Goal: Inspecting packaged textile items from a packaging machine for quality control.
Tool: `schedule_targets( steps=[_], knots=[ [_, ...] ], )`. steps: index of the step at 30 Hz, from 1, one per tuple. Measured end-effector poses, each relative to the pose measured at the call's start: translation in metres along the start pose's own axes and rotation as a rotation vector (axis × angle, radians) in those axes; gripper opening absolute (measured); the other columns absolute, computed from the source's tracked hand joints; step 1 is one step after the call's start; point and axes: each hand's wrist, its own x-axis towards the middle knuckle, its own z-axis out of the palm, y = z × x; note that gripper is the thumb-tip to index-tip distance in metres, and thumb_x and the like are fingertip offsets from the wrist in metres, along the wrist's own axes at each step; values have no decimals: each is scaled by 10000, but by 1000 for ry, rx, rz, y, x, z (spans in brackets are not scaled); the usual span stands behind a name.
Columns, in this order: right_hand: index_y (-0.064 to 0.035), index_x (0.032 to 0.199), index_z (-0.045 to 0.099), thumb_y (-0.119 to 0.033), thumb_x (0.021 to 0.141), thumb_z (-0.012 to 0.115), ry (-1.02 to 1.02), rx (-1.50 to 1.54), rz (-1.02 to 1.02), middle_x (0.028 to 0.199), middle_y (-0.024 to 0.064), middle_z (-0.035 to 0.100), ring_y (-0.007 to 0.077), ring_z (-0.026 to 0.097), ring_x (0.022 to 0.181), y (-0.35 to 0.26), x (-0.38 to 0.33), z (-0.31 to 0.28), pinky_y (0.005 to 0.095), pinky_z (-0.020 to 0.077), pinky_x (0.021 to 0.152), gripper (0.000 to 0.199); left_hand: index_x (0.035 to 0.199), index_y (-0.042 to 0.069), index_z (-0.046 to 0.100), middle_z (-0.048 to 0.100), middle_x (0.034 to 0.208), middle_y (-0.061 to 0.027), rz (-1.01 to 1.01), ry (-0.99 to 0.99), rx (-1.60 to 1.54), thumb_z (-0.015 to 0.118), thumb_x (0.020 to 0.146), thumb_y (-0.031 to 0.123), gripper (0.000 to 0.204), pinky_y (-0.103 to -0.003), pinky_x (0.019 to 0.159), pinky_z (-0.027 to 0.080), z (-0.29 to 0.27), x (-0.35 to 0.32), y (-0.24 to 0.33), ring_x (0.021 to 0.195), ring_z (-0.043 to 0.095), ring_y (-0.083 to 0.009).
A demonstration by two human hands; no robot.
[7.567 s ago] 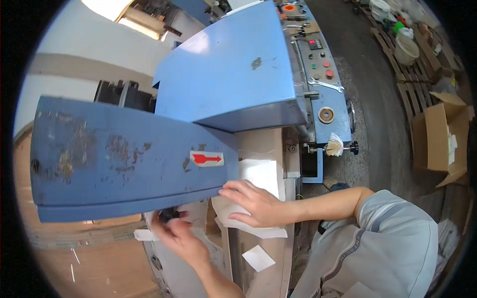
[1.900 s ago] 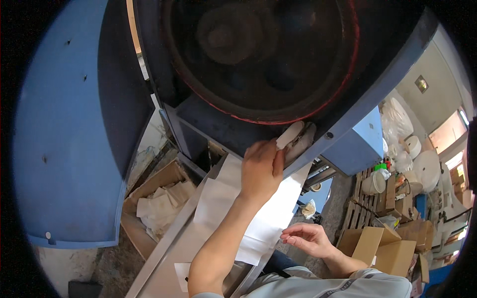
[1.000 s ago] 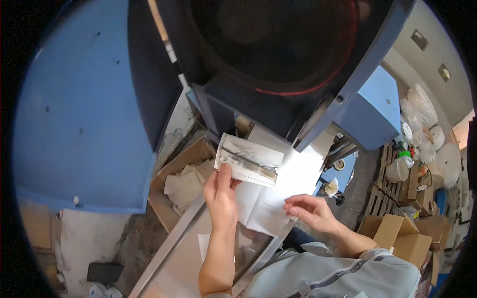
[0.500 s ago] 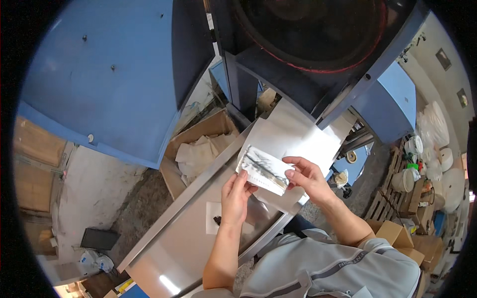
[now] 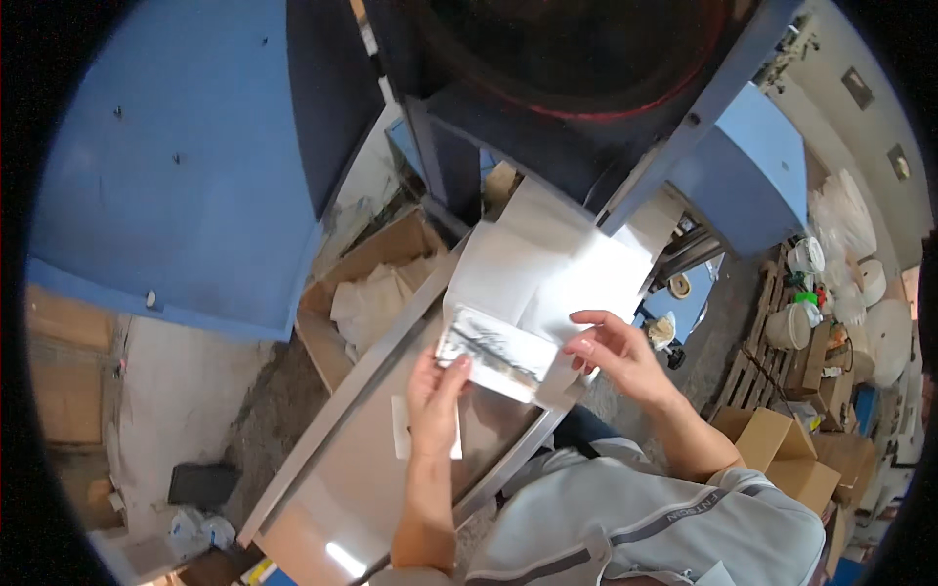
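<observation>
Scene: A person seen from above stands at a long metal workbench (image 5: pixel 332 488) beneath a large blue machine (image 5: pixel 195 156) with a dark round drum overhead.
Card: A small printed card (image 5: pixel 496 354), pale with dark markings, is held level between both hands, just above the near end of the bench and in front of a stack of white sheets (image 5: pixel 547 273).
Left hand: The left hand (image 5: pixel 435 396) pinches the card's left edge, thumb and fingers closed lightly on it, the palm facing up toward the camera.
Right hand: The right hand (image 5: pixel 616 354) holds the card's right end with fingertips closed on it, the remaining fingers spread loosely open.
Nearby: A small white slip (image 5: pixel 399 430) lies on the bench under the left wrist. An open cardboard box (image 5: pixel 376 293) with crumpled pale wrapping sits on the floor beside the bench, to the left.
Risk: Both holds look like light fingertip pinches on thin stock, so the card could bend or slip free if either hand lets go unevenly. If dropped, it would likely slide off the sloping bench edge toward the box or floor.
Risk, second: The loose white sheets lie close behind the card and could be dragged or scattered by a sleeve.
</observation>
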Motion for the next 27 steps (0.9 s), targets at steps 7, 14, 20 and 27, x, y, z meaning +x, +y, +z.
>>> schedule_targets(
  steps=[7,14,20,27],
  knots=[
    [-1,1266,543,-151,967,635,5,57,4,997,50,670,93,611,840,4,-5,-21,247,506,727,347,1256,-20,551,672,945,-30,-79,212,241,586,923,54,343,-209,708,470,-79,-39,-3,799,605,-71],
    [-2,1251,557,-162,958,652,-91,1,38,1016,34,662,87,612,859,0,3,-6,231,495,748,348,1207,-30,555,681,946,-34,-133,142,401,638,928,111,323,-219,696,458,-92,-50,-17,810,605,-79],
    [-6,1244,569,-166,953,660,-124,-13,9,1018,26,654,84,605,877,8,0,-5,234,497,775,344,1221,-31,556,682,949,-38,-107,206,335,611,937,88,312,-216,685,464,-78,-41,-4,778,602,-74],
    [5,1239,571,-121,954,648,-112,-219,-39,1036,36,655,100,618,879,8,-4,-7,245,505,794,322,1243,-40,517,666,1058,-90,-22,182,-39,567,963,93,314,-288,789,516,-50,-25,12,924,653,-149]
  ],
)
